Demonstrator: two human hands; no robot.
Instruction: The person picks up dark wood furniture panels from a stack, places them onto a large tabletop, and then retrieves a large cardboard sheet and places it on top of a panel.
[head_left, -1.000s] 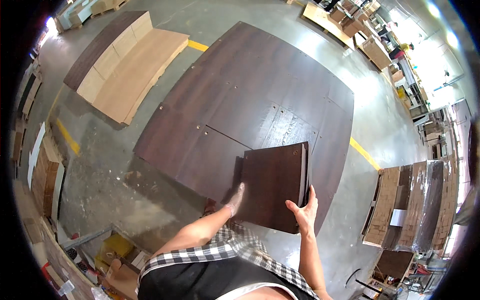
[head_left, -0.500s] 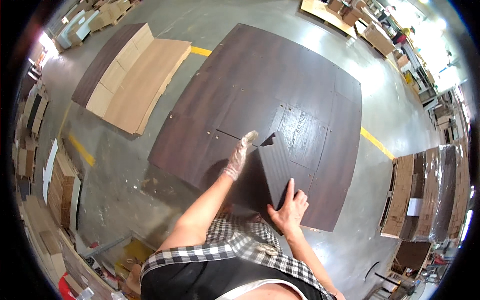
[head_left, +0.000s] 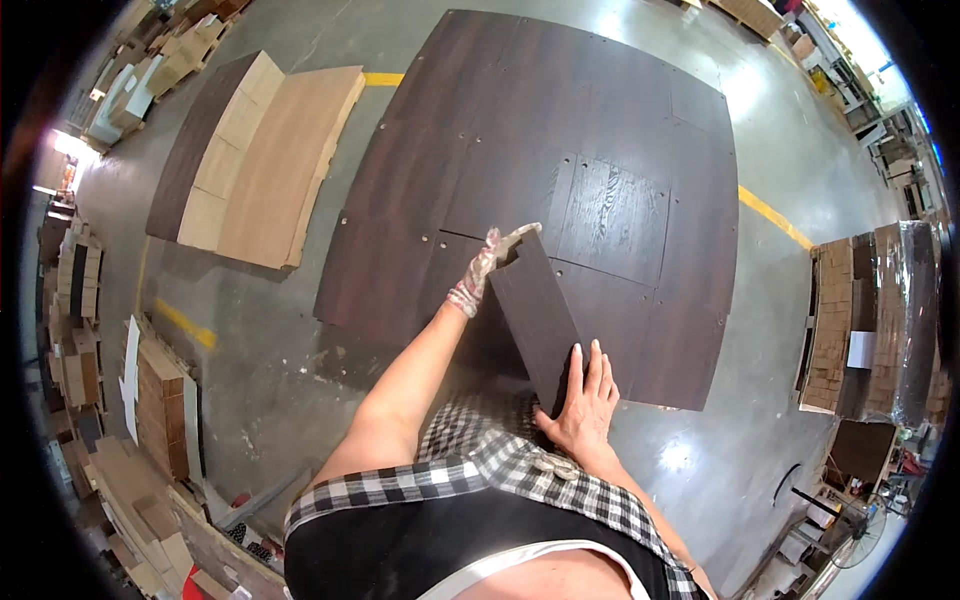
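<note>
Two hands grip one dark panel (head_left: 535,315): gloved left hand (head_left: 487,268) at its far corner, right hand (head_left: 583,398) near; beneath, laid dark boards (head_left: 560,130) already cover the floor (head_left: 280,330), this panel not yet down.

The dark panel (head_left: 535,310) hides the left hand (head_left: 490,265) palm; beneath the panel, the large dark board (head_left: 560,140) is partly covered.

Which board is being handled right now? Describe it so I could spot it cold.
Find the big spread of dark brown panels lying flat on the grey concrete floor. At its near edge, one small dark board stands tilted up, gripped at the far end by the gloved left hand and at the near end by the bare right hand. It alone is off the floor.
</note>
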